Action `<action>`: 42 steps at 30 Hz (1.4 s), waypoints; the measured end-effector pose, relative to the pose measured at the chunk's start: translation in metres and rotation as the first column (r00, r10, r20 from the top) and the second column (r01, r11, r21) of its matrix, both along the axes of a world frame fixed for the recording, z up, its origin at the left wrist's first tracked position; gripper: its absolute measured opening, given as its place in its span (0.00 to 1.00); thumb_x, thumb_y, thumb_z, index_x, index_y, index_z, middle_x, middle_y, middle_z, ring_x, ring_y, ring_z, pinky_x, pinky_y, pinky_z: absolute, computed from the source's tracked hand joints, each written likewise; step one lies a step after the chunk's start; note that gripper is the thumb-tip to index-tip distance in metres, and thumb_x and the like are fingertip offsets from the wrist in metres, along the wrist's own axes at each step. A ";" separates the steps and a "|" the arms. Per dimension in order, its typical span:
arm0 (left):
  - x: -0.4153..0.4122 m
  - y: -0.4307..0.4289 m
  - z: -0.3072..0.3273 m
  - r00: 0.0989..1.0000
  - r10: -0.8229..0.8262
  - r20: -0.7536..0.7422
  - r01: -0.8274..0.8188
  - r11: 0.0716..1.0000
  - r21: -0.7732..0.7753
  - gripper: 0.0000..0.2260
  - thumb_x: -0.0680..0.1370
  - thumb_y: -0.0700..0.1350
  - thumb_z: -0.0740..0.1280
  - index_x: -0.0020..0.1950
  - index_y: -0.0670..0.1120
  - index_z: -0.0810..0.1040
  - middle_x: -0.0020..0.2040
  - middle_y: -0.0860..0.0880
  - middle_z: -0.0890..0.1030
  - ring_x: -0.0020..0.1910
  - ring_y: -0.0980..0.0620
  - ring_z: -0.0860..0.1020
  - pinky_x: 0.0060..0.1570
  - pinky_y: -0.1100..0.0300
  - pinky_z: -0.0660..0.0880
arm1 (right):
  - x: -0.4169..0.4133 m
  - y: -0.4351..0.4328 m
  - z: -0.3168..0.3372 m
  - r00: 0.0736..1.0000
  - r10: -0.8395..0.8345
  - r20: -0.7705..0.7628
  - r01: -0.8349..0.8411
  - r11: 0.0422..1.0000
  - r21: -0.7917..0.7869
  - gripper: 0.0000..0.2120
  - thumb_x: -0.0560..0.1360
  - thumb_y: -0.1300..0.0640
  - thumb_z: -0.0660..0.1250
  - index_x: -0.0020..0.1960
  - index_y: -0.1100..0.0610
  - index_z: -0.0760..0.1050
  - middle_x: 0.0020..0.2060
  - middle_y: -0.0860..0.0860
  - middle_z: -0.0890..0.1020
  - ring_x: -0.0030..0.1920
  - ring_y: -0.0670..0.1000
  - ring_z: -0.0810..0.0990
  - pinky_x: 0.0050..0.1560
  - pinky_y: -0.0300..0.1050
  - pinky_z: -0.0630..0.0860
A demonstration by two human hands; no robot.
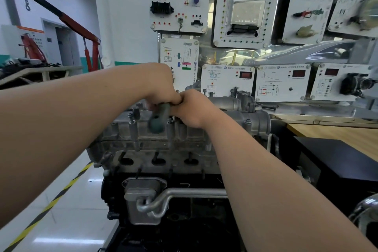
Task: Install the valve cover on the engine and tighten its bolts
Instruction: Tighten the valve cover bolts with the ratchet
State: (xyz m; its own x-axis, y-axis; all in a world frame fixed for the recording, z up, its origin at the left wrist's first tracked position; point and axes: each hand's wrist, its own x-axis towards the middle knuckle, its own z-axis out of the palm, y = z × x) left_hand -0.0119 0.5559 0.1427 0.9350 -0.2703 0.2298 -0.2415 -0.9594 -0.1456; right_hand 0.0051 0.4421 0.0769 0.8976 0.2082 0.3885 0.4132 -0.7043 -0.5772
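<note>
Evidently valve cover (143, 132) seated on engine (163, 166); my left hand (161, 88) grips a green-handled wrench (158, 119); right hand (193, 109) curled, hold hidden; tightening judged unfinished.

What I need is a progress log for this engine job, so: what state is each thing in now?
left hand: gripping the green tool handle from above.
right hand: gripping the same tool, touching the left hand.
green tool handle: tilted toward the camera, over the valve cover.
valve cover: sitting on the engine.
bolts: near ones standing proud; tightness not visible.
</note>
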 end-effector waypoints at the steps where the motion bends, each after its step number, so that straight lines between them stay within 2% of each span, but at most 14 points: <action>1: 0.000 0.001 0.003 1.000 -0.008 -0.009 0.008 0.999 0.044 0.19 0.76 0.58 0.63 0.34 0.44 0.76 0.33 0.44 0.78 0.31 0.52 0.72 0.28 0.60 0.63 | 0.001 0.000 -0.001 1.000 0.007 -0.004 -0.007 1.000 0.010 0.15 0.74 0.54 0.69 0.29 0.53 0.72 0.23 0.46 0.72 0.24 0.43 0.68 0.21 0.30 0.62; 5: -0.002 0.013 0.011 0.991 -0.079 -0.112 0.086 0.994 0.063 0.14 0.77 0.54 0.66 0.60 0.50 0.79 0.46 0.55 0.76 0.47 0.52 0.73 0.47 0.60 0.67 | 0.001 -0.001 -0.001 0.998 0.058 -0.029 -0.058 0.998 0.014 0.13 0.75 0.50 0.70 0.32 0.51 0.75 0.25 0.44 0.73 0.24 0.41 0.68 0.27 0.34 0.65; 8: 0.000 0.018 0.010 0.979 -0.143 -0.142 0.149 0.988 0.030 0.16 0.77 0.51 0.66 0.65 0.53 0.76 0.46 0.58 0.74 0.49 0.54 0.72 0.51 0.60 0.65 | -0.001 -0.004 0.002 0.996 0.079 -0.052 -0.078 0.997 0.012 0.13 0.76 0.50 0.69 0.34 0.51 0.75 0.27 0.46 0.73 0.28 0.44 0.69 0.32 0.39 0.65; 12: 0.001 0.018 0.006 0.992 -0.110 -0.062 0.111 0.994 0.015 0.14 0.77 0.55 0.65 0.58 0.50 0.79 0.49 0.53 0.78 0.46 0.52 0.75 0.45 0.60 0.67 | -0.001 -0.002 0.000 0.998 0.040 -0.053 -0.038 0.999 0.030 0.16 0.75 0.50 0.70 0.30 0.49 0.73 0.20 0.42 0.70 0.23 0.41 0.67 0.28 0.35 0.63; 14: 0.002 0.015 0.003 0.998 -0.064 -0.027 0.063 0.997 -0.041 0.17 0.76 0.59 0.64 0.46 0.45 0.81 0.40 0.50 0.81 0.39 0.51 0.77 0.36 0.60 0.67 | 0.000 0.001 0.000 0.999 0.009 -0.043 -0.009 1.000 0.018 0.15 0.75 0.53 0.70 0.31 0.51 0.73 0.21 0.43 0.71 0.23 0.42 0.68 0.25 0.35 0.64; 17: 0.002 0.007 0.000 0.998 -0.022 -0.056 0.015 0.992 -0.126 0.22 0.76 0.60 0.63 0.30 0.45 0.77 0.20 0.53 0.76 0.27 0.55 0.76 0.29 0.60 0.64 | -0.001 0.002 0.001 0.999 -0.045 0.010 0.046 0.994 -0.096 0.14 0.76 0.60 0.63 0.31 0.54 0.69 0.27 0.48 0.73 0.31 0.50 0.71 0.24 0.37 0.63; 19: 0.001 0.003 0.003 0.996 -0.011 -0.089 0.005 0.998 -0.066 0.20 0.76 0.59 0.63 0.33 0.46 0.79 0.24 0.53 0.79 0.28 0.56 0.76 0.30 0.61 0.65 | -0.002 0.001 0.000 1.000 -0.021 0.002 0.021 0.998 -0.063 0.12 0.75 0.60 0.65 0.32 0.55 0.72 0.29 0.51 0.75 0.32 0.50 0.71 0.29 0.40 0.66; 22: -0.002 0.006 0.010 0.996 -0.056 -0.069 0.062 0.994 0.094 0.14 0.77 0.55 0.64 0.51 0.47 0.83 0.45 0.52 0.81 0.41 0.54 0.76 0.38 0.62 0.67 | -0.003 0.002 -0.002 0.999 0.042 -0.021 -0.042 0.999 0.015 0.10 0.74 0.54 0.71 0.41 0.61 0.80 0.35 0.55 0.79 0.34 0.50 0.73 0.38 0.46 0.72; 26: -0.002 0.017 0.010 0.980 -0.157 -0.125 0.163 0.986 0.037 0.14 0.76 0.49 0.67 0.61 0.52 0.78 0.48 0.57 0.77 0.48 0.54 0.74 0.49 0.60 0.68 | -0.002 -0.004 0.001 0.996 0.075 -0.037 -0.074 0.997 0.023 0.11 0.75 0.52 0.70 0.40 0.59 0.79 0.32 0.50 0.77 0.32 0.48 0.72 0.36 0.41 0.69; 29: 0.000 0.023 0.008 0.979 -0.166 -0.118 0.161 0.986 -0.051 0.13 0.76 0.51 0.68 0.59 0.53 0.79 0.44 0.59 0.77 0.45 0.57 0.75 0.48 0.61 0.67 | -0.001 -0.006 -0.001 0.997 0.062 -0.035 -0.060 0.997 0.037 0.14 0.75 0.51 0.70 0.33 0.55 0.75 0.26 0.46 0.74 0.27 0.43 0.70 0.29 0.36 0.66; 33: 0.004 0.018 0.004 0.991 -0.061 -0.115 0.044 0.989 -0.143 0.17 0.76 0.58 0.64 0.37 0.47 0.81 0.27 0.54 0.80 0.27 0.61 0.76 0.30 0.64 0.65 | 0.007 0.001 -0.003 1.000 0.008 0.000 -0.008 0.999 -0.031 0.11 0.75 0.52 0.69 0.37 0.57 0.78 0.26 0.48 0.74 0.27 0.45 0.69 0.29 0.39 0.66; 36: 0.004 0.007 0.001 0.991 -0.025 -0.129 -0.002 0.979 -0.202 0.20 0.77 0.58 0.63 0.32 0.45 0.77 0.20 0.54 0.77 0.21 0.58 0.76 0.27 0.62 0.65 | 0.009 0.001 -0.002 0.998 -0.057 0.034 0.062 0.987 -0.150 0.14 0.77 0.57 0.65 0.32 0.53 0.70 0.25 0.46 0.72 0.28 0.47 0.71 0.26 0.37 0.64; 39: 0.000 0.003 0.008 0.988 -0.008 -0.157 0.000 0.999 -0.053 0.18 0.77 0.56 0.63 0.35 0.46 0.79 0.27 0.53 0.81 0.30 0.57 0.77 0.30 0.62 0.65 | 0.007 -0.003 -0.005 1.000 -0.002 0.008 0.002 1.000 0.002 0.11 0.73 0.58 0.66 0.32 0.54 0.75 0.22 0.44 0.73 0.24 0.42 0.69 0.27 0.39 0.65; 42: -0.003 0.007 0.013 0.988 -0.062 -0.139 0.075 0.993 0.086 0.11 0.77 0.52 0.64 0.53 0.48 0.82 0.46 0.52 0.81 0.44 0.55 0.76 0.40 0.61 0.69 | 0.003 -0.001 -0.006 0.998 0.066 -0.015 -0.065 0.997 0.048 0.08 0.73 0.52 0.70 0.41 0.57 0.81 0.29 0.48 0.78 0.30 0.45 0.72 0.34 0.41 0.70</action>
State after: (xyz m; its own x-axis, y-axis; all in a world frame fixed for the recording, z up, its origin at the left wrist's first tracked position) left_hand -0.0151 0.5630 0.1562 0.9344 -0.3486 0.0733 -0.3297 -0.9242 -0.1927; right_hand 0.0084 0.4409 0.0708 0.8890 0.2486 0.3845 0.4478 -0.6476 -0.6165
